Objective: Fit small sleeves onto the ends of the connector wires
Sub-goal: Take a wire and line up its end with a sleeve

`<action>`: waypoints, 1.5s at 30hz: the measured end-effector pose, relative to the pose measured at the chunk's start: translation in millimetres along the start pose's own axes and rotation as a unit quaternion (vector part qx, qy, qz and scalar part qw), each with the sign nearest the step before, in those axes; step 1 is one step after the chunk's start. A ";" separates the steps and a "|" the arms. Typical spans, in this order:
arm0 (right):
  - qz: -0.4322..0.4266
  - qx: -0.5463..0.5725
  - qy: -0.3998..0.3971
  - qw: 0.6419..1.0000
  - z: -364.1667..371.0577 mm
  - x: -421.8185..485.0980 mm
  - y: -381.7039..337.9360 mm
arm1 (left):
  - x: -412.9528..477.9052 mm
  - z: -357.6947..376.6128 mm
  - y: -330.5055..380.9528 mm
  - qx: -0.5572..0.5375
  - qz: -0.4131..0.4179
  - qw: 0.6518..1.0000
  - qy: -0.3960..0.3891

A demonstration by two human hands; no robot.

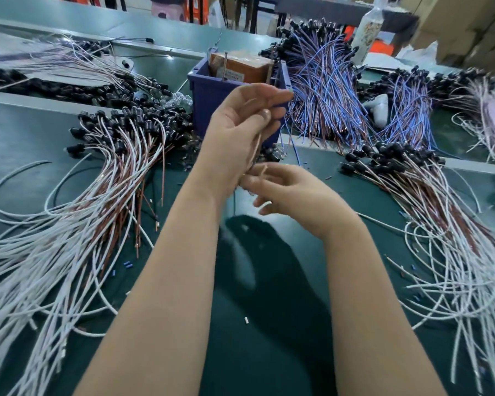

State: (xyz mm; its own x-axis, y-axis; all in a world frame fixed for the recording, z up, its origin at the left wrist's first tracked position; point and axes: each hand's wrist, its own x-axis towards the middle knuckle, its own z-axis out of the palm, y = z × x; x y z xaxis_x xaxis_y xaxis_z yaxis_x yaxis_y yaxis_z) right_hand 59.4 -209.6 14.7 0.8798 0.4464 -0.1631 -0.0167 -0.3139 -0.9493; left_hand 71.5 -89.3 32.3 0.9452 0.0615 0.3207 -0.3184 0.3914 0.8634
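My left hand is raised in front of the blue bin and pinches a thin pale connector wire between thumb and fingers. The wire hangs down to my right hand, which sits just below with fingers curled around the wire's lower end. Whether a sleeve is on that end is too blurred to tell. A tiny white sleeve lies loose on the green mat between my forearms. Small blue sleeves are scattered on the mat to the left.
A blue bin holding a brown box stands behind my hands. Piles of white and brown wires with black connectors spread left, similar ones right. Blue-wire bundles lie behind, and a bottle stands far back.
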 end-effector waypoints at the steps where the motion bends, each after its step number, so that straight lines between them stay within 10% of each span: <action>1: -0.036 0.017 -0.003 0.999 2.1 -1.8 -1.2 | -1.7 6.6 1.9 0.042 -0.002 0.999 -0.017; 9: -0.129 0.163 0.074 0.975 -9.3 -8.2 0.9 | -7.4 43.6 35.2 0.347 -0.005 0.909 -0.231; 14: -0.145 0.351 0.238 0.894 -33.1 -11.2 3.8 | -8.8 65.7 19.4 0.484 0.122 0.866 0.011; 17: -0.149 0.409 0.293 0.851 -50.2 -20.2 9.2 | -5.5 71.7 -2.5 0.540 -0.055 0.840 0.022; 20: -0.153 0.413 0.303 0.845 -60.6 -28.7 15.0 | -4.7 91.4 -24.5 0.418 -0.176 0.890 -0.040; 26: -0.030 0.339 0.451 0.825 -100.2 -54.8 38.0 | 5.6 134.5 -51.5 0.231 -0.139 0.963 -0.001; 29: -0.044 0.530 0.424 0.733 -125.4 -80.1 51.6 | 12.6 155.6 -53.5 0.093 -0.176 0.980 0.011; 34: -0.194 0.728 0.461 0.470 -145.7 -113.8 59.1 | 16.6 182.8 -51.9 -0.138 -0.235 0.962 0.002; 36: -0.165 0.714 0.454 0.507 -147.8 -116.7 60.4 | 15.7 191.8 -50.2 -0.207 -0.253 0.944 -0.035; 39: -0.061 0.598 0.365 0.711 -141.5 -111.2 56.3 | 10.0 205.8 -50.3 -0.175 -0.290 0.930 -0.139; 41: -0.056 0.581 0.294 0.757 -139.7 -106.9 52.8 | 8.8 209.7 -52.7 -0.114 -0.319 0.918 -0.205; 45: -0.240 0.783 0.217 0.532 -146.4 -114.9 59.1 | 10.9 199.8 -59.0 -0.006 -0.337 0.900 -0.277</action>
State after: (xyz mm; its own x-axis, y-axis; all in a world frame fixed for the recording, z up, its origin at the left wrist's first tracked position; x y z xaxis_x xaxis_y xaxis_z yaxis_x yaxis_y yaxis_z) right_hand 26.9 -402.2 16.7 0.9823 -0.1817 -0.0451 0.1832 0.9826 0.0309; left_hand 86.1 -295.1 62.7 0.7413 -0.6593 -0.1260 0.3171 0.1785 0.9314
